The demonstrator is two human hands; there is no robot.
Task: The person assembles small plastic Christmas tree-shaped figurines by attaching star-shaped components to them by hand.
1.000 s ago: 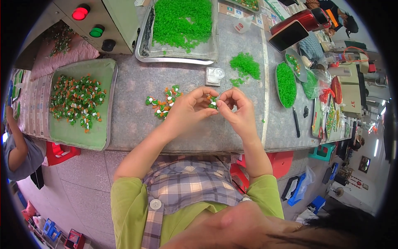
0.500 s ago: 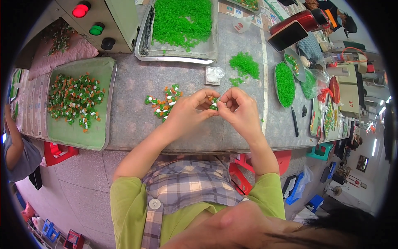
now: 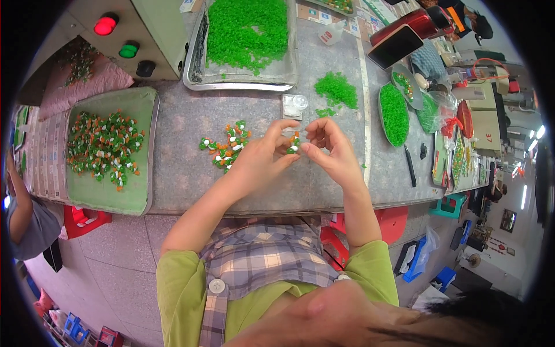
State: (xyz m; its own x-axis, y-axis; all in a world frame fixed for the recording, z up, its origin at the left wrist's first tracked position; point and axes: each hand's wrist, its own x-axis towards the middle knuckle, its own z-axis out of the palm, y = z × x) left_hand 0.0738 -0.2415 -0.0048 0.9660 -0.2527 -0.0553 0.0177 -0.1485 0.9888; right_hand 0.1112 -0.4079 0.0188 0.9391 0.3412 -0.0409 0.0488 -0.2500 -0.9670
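Note:
A small green, white and orange piece (image 3: 293, 143) is between the thumb and fingers of my left hand (image 3: 260, 153), over the table. Its exact kind is too small to make out. Close on its right, my right hand (image 3: 334, 155) has its thumb and curled fingers apart, holding nothing visible; whether the thumb tip touches the piece I cannot tell. Similar finished-looking pieces (image 3: 225, 151) lie in a loose pile left of my left hand. Beyond my hands sits a small white square holder with a clear round top (image 3: 295, 106). A heap of green bits (image 3: 336, 89) lies past my right hand.
To the left, a green-lined tray (image 3: 115, 199) holds many similar pieces. A metal tray (image 3: 243, 88) of green bits stands at the back. Rightward are an oval dish of green bits (image 3: 394, 115), a black pen (image 3: 410, 166), a phone (image 3: 396, 47) and a white squeeze bottle (image 3: 332, 33).
My right fingers have opened and drawn slightly away from the piece, which stays in my left hand. The whole view has shifted slightly.

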